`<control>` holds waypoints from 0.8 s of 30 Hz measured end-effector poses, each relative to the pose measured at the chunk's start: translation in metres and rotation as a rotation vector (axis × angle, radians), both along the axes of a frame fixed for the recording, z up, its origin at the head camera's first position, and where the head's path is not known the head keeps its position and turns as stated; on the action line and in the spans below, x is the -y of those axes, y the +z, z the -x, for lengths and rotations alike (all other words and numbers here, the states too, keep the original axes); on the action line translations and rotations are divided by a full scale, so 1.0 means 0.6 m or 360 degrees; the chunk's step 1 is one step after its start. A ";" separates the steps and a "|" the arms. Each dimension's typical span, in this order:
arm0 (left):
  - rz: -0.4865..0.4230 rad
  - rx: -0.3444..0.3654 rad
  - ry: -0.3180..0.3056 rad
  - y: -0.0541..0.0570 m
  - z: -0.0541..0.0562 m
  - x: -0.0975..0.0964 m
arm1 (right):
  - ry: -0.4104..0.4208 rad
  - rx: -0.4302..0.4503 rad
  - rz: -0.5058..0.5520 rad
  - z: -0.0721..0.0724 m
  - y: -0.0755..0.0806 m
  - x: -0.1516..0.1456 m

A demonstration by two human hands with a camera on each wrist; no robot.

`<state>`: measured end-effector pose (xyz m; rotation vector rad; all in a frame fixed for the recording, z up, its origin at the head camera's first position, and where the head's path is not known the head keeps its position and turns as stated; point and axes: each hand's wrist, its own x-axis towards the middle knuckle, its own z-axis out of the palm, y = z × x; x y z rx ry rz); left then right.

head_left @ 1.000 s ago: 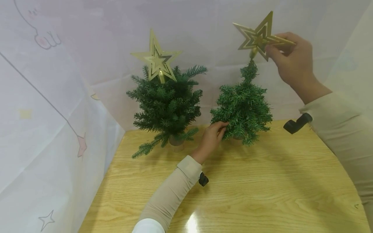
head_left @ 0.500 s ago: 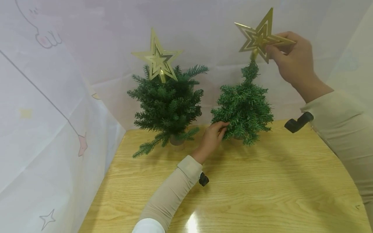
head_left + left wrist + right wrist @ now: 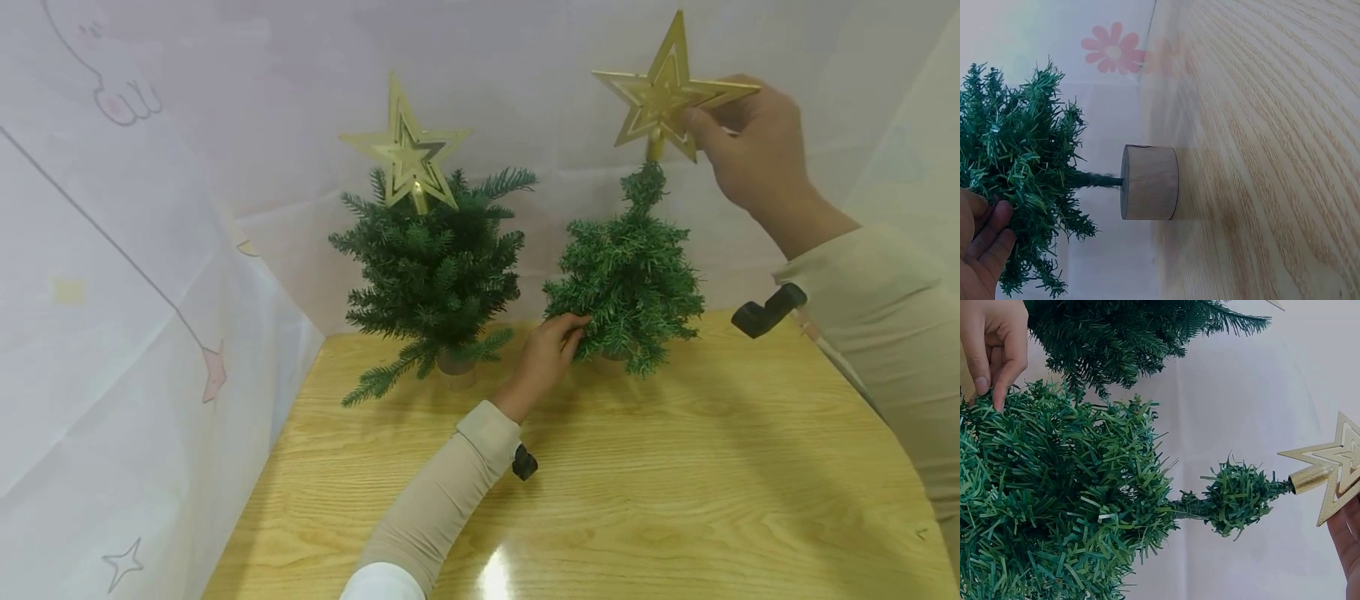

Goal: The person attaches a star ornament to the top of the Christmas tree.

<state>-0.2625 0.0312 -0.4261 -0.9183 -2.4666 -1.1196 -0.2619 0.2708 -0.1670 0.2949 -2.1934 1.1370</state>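
Note:
Near the table's back stands a small artificial Christmas tree (image 3: 626, 267) on a round wooden base (image 3: 1150, 182). My left hand (image 3: 547, 358) pinches its lower left branches between thumb and fingers. Above the treetop, my right hand (image 3: 768, 150) grips a gold star tree topper (image 3: 660, 98) by its right point. In the right wrist view, the tip of the tree's thin top enters the mouth of the star's tube (image 3: 1310, 479). The star faces forward, nearly upright.
A second, darker Christmas tree (image 3: 435, 267) stands to the left, with another gold star (image 3: 410, 156) at its top. One low branch (image 3: 378, 385) of it spreads over the wooden table (image 3: 600, 508). A pale printed cloth (image 3: 555, 83) hangs close behind and on the left.
My right hand has turned the star from a tilt to nearly upright and facing forward, its tube now over the treetop. The left hand stays at the branches.

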 end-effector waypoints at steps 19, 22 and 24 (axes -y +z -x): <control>0.0007 -0.0004 0.0012 0.000 -0.001 0.001 | 0.0026 0.0036 0.0007 0.004 -0.017 -0.002; 0.0014 -0.0011 0.0010 0.002 -0.001 0.001 | 0.0021 0.0031 -0.0001 0.004 -0.020 -0.003; 0.0017 -0.0019 0.0011 0.002 0.000 0.002 | 0.0020 0.0034 0.0005 0.005 -0.023 -0.003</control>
